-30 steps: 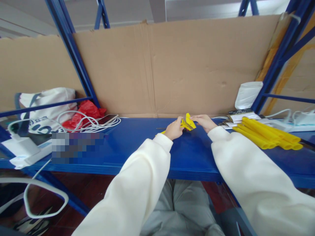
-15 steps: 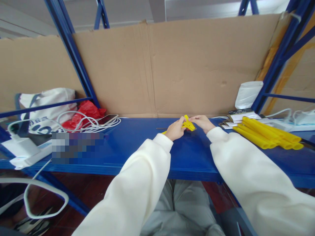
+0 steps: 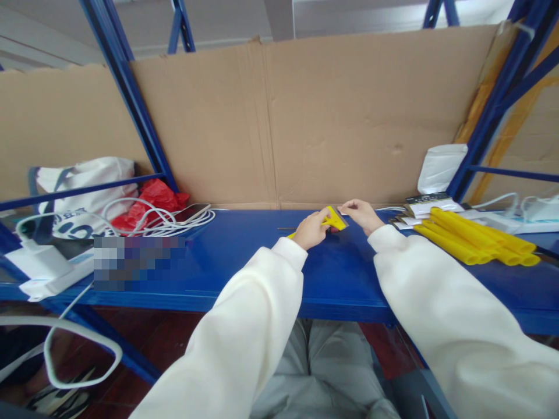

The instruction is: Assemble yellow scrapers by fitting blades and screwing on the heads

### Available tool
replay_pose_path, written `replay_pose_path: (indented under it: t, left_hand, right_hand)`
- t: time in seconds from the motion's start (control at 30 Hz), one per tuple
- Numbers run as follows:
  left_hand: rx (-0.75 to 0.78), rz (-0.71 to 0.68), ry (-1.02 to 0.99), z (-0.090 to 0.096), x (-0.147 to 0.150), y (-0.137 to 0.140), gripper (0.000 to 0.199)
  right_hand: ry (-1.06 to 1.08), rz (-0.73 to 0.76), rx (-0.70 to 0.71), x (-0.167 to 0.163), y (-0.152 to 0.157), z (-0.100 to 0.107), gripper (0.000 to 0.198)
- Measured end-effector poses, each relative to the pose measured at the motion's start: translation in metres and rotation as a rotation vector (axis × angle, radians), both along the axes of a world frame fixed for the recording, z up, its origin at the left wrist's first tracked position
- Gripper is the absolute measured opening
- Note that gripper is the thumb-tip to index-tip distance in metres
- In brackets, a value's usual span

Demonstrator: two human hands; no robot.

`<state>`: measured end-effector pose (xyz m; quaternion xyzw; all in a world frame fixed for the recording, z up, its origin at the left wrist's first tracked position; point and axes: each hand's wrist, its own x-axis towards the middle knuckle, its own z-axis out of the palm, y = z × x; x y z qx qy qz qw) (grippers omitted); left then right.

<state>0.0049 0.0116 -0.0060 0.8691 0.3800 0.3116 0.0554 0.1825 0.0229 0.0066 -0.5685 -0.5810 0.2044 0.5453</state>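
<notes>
Both hands meet at the centre of the frame, low over the blue shelf (image 3: 244,256). The left hand (image 3: 311,228) pinches the near end of a small yellow piece (image 3: 335,220), thumb on top. The right hand (image 3: 360,214) touches its far edge with its fingertips, fingers bent around it. The piece lies nearly flat, just above the shelf or resting on it; which cannot be told. It looks like thin folded sheet or plastic, but it is too small to be sure.

Judgement on the step in hand: the piece appears to be pressed or folded flat. To do this well, the left pinch should stay fixed as an anchor while the right fingertips work along the edge, with the shelf used as backing. Pressure should be even so the thin piece does not buckle or slip sideways.

Surroundings: a bundle of long yellow tubes (image 3: 476,243) lies at the right of the frame, well apart from the hands. White cables (image 3: 166,218) and a red bag (image 3: 151,201) sit at left centre. A cardboard sheet (image 3: 332,116) stands behind the shelf.

Change from the earlier frames: a second ago the piece stood up in a raised, open shape between the hands. Half a second ago it was lower. Now it is laid down almost flat, and the right hand has shifted slightly up and back along its edge. The sleeves and the clutter have not moved.
</notes>
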Motion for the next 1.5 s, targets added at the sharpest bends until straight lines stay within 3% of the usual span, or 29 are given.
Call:
replay_pose_path:
  t: [0.07, 0.17, 0.33, 0.43, 0.6, 1.0, 1.2, 1.43, 1.5]
  left_hand:
    - [-0.001, 0.013, 0.005, 0.001, 0.0, -0.001, 0.028]
    - [-0.005, 0.025, 0.018, 0.001, 0.0, -0.001, 0.027]
    - [-0.004, 0.032, 0.044, 0.001, -0.001, 0.0, 0.029]
    - [-0.007, 0.035, 0.056, 0.001, -0.001, -0.001, 0.032]
    - [-0.013, 0.027, 0.056, 0.001, 0.0, -0.002, 0.036]
    - [-0.008, 0.007, 0.045, 0.0, 0.001, 0.0, 0.033]
    - [-0.013, 0.017, 0.059, 0.0, 0.001, -0.002, 0.03]
    - [-0.006, 0.001, 0.073, 0.001, 0.002, -0.002, 0.029]
    - [0.0, -0.001, 0.085, 0.001, 0.002, -0.002, 0.03]
  right_hand:
    - [-0.106, -0.089, 0.003, 0.012, 0.003, 0.001, 0.008]
    - [-0.432, -0.291, -0.026, 0.035, 0.004, 0.002, 0.022]
    - [-0.732, -0.449, -0.298, 0.069, 0.003, -0.009, 0.041]
    - [-0.768, -0.448, -0.381, 0.08, 0.007, -0.02, 0.045]
    - [-0.804, -0.395, -0.355, 0.084, 0.012, -0.03, 0.041]
    - [-0.854, -0.374, -0.473, 0.068, -0.001, -0.013, 0.034]
    - [-0.876, -0.403, -0.454, 0.069, 0.002, -0.017, 0.036]
    - [-0.808, -0.381, -0.398, 0.077, 0.012, -0.024, 0.014]
    - [-0.726, -0.349, -0.314, 0.078, 0.015, -0.026, 0.007]
